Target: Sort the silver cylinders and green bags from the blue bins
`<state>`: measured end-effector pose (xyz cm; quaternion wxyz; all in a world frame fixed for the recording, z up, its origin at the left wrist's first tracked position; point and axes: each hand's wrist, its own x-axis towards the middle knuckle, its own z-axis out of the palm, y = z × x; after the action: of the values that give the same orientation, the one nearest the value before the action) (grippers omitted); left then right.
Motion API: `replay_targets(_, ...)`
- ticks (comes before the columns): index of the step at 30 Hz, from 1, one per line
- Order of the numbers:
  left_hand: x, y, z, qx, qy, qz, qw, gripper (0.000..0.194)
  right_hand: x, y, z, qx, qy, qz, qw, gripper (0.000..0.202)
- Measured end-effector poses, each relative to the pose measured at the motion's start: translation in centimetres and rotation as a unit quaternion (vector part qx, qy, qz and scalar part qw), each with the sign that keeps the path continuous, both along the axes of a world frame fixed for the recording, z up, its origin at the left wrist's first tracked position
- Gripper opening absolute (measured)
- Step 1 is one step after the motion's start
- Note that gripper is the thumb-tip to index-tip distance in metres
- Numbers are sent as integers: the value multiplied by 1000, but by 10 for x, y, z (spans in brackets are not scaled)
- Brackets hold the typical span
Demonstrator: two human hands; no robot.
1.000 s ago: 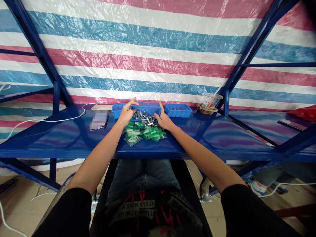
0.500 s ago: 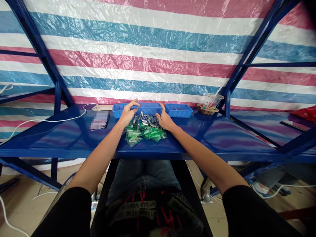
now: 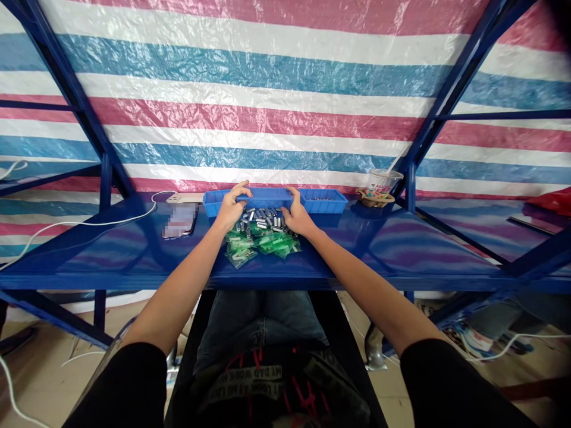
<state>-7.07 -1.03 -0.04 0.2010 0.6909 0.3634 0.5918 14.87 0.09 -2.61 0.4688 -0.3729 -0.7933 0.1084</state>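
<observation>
Both hands grip the middle blue bin (image 3: 267, 196) at its two ends. My left hand (image 3: 232, 207) has its fingers over the bin's left end, and my right hand (image 3: 296, 213) holds the right end with the thumb low. In front of the bin, between the hands, lies a pile of small metallic pieces (image 3: 263, 217). Nearer the table edge are several small green packets (image 3: 275, 242) in clear plastic, touching the pile.
Another blue bin (image 3: 216, 205) stands at the left, and a third bin (image 3: 328, 205) with small parts at the right. A phone (image 3: 181, 220) and a white cable (image 3: 102, 222) lie left. A plastic cup (image 3: 381, 183) stands back right. Blue frame posts flank the table (image 3: 366, 244).
The middle bin looks tipped slightly less toward me, and the metallic pieces are spread a little differently. Both hands keep their hold on it. The view has shifted slightly.
</observation>
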Motion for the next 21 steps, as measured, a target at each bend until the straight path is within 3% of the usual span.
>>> replay_targets(11,2,1,-1,22,25,-46,998,29,5,8,0,0,60,25,998,50)
replay_targets(17,3,1,-3,14,51,25,998,66,7,11,-1,12,57,18,998,50)
replay_targets(21,1,-1,-4,-12,110,92,990,51,8,11,0,20,48,12,999,47)
